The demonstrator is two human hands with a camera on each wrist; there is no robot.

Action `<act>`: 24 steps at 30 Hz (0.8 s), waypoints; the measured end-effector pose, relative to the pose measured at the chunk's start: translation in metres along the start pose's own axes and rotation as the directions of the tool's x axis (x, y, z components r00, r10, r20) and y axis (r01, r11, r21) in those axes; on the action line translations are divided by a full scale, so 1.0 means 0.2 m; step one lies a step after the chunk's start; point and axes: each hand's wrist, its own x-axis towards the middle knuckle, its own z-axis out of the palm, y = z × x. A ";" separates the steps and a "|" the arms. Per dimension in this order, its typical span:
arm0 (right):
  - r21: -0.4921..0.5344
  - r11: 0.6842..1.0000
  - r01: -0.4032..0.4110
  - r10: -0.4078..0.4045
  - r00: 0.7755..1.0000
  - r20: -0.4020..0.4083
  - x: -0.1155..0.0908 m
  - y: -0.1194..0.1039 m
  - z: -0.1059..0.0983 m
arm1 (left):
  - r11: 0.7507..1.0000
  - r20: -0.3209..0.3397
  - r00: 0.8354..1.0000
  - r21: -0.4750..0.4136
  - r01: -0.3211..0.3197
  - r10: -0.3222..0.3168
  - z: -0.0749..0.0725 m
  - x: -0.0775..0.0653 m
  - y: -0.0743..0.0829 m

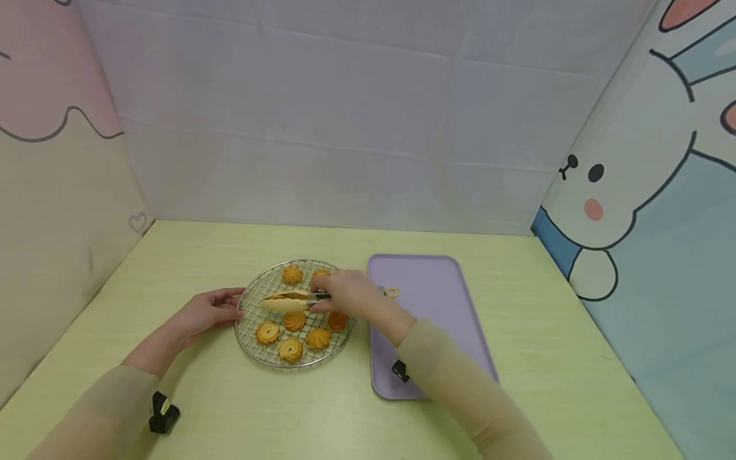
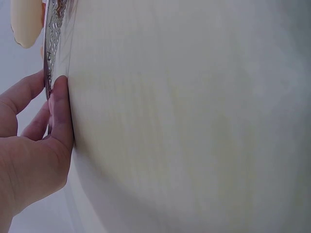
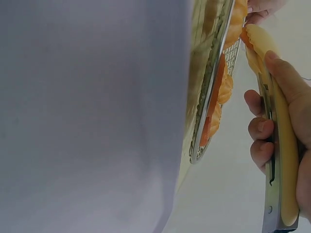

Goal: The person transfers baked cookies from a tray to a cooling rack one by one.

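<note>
A round wire rack (image 1: 253, 348) bears several golden piped cookies (image 1: 318, 338). At its left rim my left hand (image 1: 201, 316) pinches the edge between thumb and fingers, as the left wrist view (image 2: 39, 145) also shows from the side. My right hand (image 1: 351, 294) grips yellow-and-metal tongs (image 3: 277, 160), fingers wrapped on one side and thumb on the other. The pale scalloped tong tips hang over the rack's middle, pointing left. Whether a cookie sits between those tips cannot be told. The hand and tongs hide part of the rack.
A lilac rectangular tray (image 1: 437, 306) lies right of the rack, under my right forearm. The tongs' ring (image 1: 391, 292) shows above it. A pale back wall (image 1: 345, 128) and cartoon-printed side walls (image 1: 650, 191) enclose the light wooden table (image 1: 552, 358).
</note>
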 end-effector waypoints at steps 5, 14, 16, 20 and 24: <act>0.013 1.000 0.004 -0.004 1.000 -0.021 0.02 -0.01 0.02 | 1.000 0.003 1.000 -0.003 -0.001 0.001 0.00 0.00 0.00; 0.025 1.000 -0.007 0.007 1.000 -0.010 0.04 0.00 0.06 | 1.000 0.005 1.000 -0.006 -0.006 0.006 0.00 0.01 -0.01; 0.014 1.000 -0.010 0.010 1.000 -0.011 0.05 0.00 0.06 | 1.000 0.006 1.000 -0.006 -0.008 0.008 0.00 0.01 -0.01; -0.022 0.999 -0.034 0.034 0.999 0.000 0.06 0.01 0.07 | 1.000 0.005 1.000 -0.003 -0.011 0.011 0.00 0.01 -0.01; -0.043 0.997 -0.061 0.062 0.998 0.019 0.06 0.02 0.07 | 1.000 0.005 1.000 0.002 -0.012 0.012 0.00 0.01 -0.01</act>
